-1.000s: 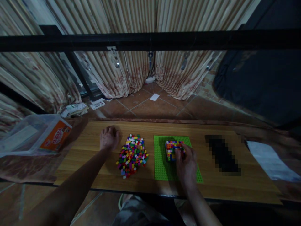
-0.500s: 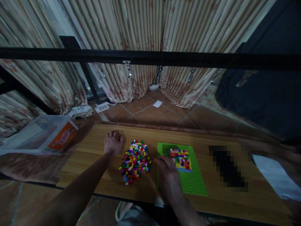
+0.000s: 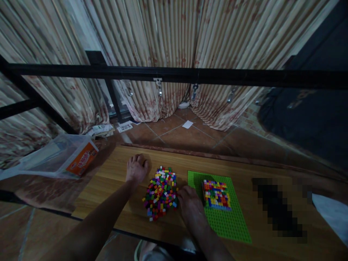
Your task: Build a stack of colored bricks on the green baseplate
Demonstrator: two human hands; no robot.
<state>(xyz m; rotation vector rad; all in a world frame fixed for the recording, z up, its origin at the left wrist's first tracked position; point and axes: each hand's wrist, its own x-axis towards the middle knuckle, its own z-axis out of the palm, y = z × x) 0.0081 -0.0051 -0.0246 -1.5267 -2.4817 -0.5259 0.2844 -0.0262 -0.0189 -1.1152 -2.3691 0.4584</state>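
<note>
A heap of small coloured bricks (image 3: 161, 193) lies on the wooden table (image 3: 114, 188). To its right a green baseplate (image 3: 231, 224) carries a block of many-coloured bricks (image 3: 216, 194). My left hand (image 3: 136, 168) rests on the table left of the heap, fingers curled under, nothing visible in it. My right hand (image 3: 190, 206) lies at the heap's right edge, between heap and baseplate. Its fingertips reach into the bricks and are hidden from me.
A clear plastic tub with an orange label (image 3: 62, 157) stands off the table's left end. A dark blurred object (image 3: 280, 210) and a white sheet (image 3: 331, 217) lie at the right. A black bar (image 3: 174, 76) crosses in front of striped curtains.
My right hand left the brick block on the baseplate and moved left to the heap's edge. My left hand stayed put. The view tilted up and shifted.
</note>
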